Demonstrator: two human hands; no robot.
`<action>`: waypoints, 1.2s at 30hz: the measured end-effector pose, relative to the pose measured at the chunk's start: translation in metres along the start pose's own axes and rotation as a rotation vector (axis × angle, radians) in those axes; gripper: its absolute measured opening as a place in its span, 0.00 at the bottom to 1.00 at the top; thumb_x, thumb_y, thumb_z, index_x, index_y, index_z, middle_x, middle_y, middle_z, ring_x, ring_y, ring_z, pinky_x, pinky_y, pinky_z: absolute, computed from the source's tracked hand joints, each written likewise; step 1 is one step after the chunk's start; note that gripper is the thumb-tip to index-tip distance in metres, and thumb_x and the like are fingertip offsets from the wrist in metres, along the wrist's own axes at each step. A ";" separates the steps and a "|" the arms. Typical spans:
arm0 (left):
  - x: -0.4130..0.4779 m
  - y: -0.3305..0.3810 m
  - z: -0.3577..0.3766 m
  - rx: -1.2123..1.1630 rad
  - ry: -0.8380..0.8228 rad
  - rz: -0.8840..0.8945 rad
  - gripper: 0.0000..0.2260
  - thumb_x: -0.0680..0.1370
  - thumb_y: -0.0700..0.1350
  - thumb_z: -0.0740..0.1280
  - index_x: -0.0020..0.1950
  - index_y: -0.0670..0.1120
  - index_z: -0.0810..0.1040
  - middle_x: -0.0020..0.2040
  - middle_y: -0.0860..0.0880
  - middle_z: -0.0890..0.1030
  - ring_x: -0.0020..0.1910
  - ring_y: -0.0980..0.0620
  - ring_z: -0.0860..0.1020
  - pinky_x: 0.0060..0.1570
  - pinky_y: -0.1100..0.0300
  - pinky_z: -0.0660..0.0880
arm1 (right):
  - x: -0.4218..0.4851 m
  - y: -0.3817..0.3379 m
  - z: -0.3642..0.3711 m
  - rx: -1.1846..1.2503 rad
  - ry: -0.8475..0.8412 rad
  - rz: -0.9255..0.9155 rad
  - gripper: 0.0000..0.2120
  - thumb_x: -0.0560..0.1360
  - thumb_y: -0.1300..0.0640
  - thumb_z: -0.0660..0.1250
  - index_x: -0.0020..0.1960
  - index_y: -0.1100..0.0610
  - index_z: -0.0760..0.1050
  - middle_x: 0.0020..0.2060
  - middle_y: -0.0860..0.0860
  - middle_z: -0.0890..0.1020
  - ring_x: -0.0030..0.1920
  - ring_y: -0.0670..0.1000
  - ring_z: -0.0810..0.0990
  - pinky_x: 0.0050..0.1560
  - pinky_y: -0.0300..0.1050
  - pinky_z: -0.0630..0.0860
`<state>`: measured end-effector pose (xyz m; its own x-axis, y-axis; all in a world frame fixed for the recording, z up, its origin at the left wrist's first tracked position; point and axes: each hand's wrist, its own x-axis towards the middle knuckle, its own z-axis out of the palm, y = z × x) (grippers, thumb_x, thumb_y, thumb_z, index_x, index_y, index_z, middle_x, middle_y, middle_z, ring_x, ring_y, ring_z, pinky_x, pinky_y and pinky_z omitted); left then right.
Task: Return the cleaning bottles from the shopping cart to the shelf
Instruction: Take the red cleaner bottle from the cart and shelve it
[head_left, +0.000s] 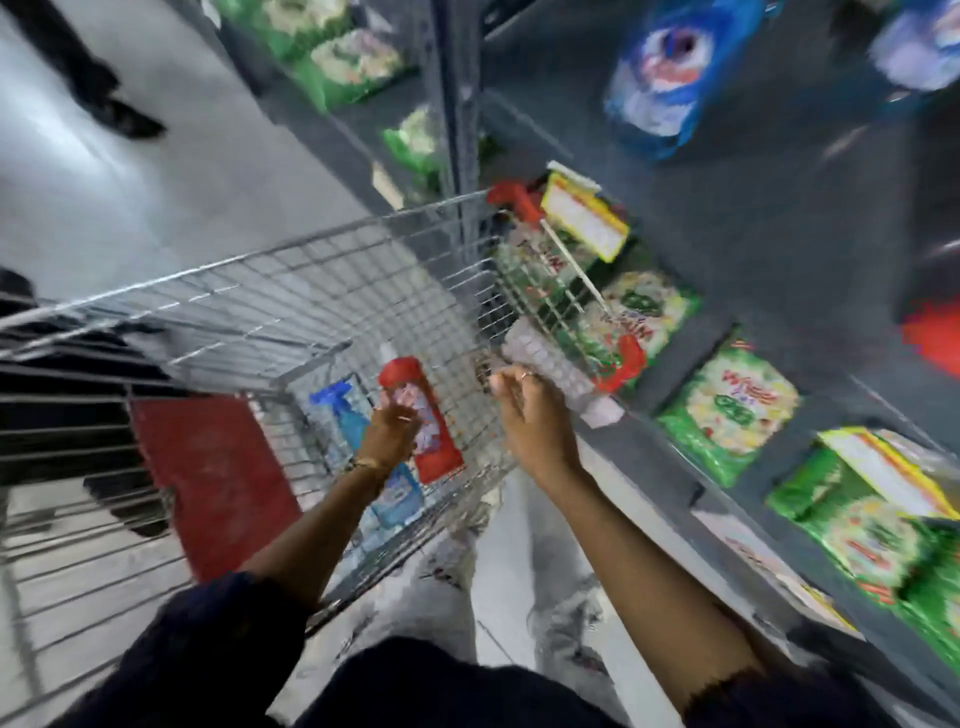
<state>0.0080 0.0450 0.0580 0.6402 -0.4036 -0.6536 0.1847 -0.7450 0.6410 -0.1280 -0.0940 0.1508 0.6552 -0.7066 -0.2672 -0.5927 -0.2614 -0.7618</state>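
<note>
The whole view is motion-blurred. A wire shopping cart (291, 291) stands beside a grey shelf (675, 447). On the cart floor lie a red bottle (436, 452) and a blue spray bottle (348, 415). My left hand (389, 431) reaches down into the cart and its fingers curl onto the red bottle. My right hand (530, 415) is at the cart's right rim, next to the shelf edge, with its fingers around a pale translucent bottle (550, 364) with a white cap.
Green detergent bags (727, 410) lie along the shelf, and blue bags (665, 73) sit higher up. The cart has a red child-seat flap (218, 478). Another person's dark leg and shoe (104, 98) are on the floor at far left.
</note>
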 end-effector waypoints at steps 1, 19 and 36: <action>0.016 -0.016 -0.002 0.077 -0.003 -0.062 0.13 0.79 0.40 0.63 0.59 0.32 0.76 0.52 0.34 0.80 0.49 0.39 0.81 0.53 0.45 0.78 | 0.009 0.000 0.012 -0.110 -0.015 0.029 0.11 0.79 0.52 0.60 0.54 0.57 0.78 0.50 0.58 0.84 0.53 0.60 0.79 0.52 0.53 0.76; 0.090 -0.054 0.027 -0.230 0.128 -0.273 0.20 0.71 0.44 0.74 0.53 0.43 0.67 0.56 0.40 0.79 0.49 0.44 0.78 0.52 0.48 0.79 | 0.020 0.013 0.037 -0.560 0.071 0.002 0.10 0.78 0.48 0.60 0.48 0.51 0.77 0.44 0.51 0.86 0.43 0.55 0.81 0.36 0.42 0.65; -0.157 0.180 -0.022 -0.360 -0.313 0.599 0.18 0.65 0.48 0.74 0.50 0.42 0.76 0.42 0.54 0.85 0.37 0.57 0.83 0.32 0.65 0.78 | -0.074 -0.043 -0.111 0.859 -0.110 0.142 0.15 0.72 0.48 0.67 0.56 0.51 0.79 0.53 0.49 0.85 0.54 0.53 0.83 0.51 0.48 0.82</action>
<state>-0.0435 -0.0138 0.2847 0.4759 -0.8559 -0.2022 0.1384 -0.1542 0.9783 -0.2025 -0.1032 0.2689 0.6694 -0.6160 -0.4152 -0.1438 0.4409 -0.8860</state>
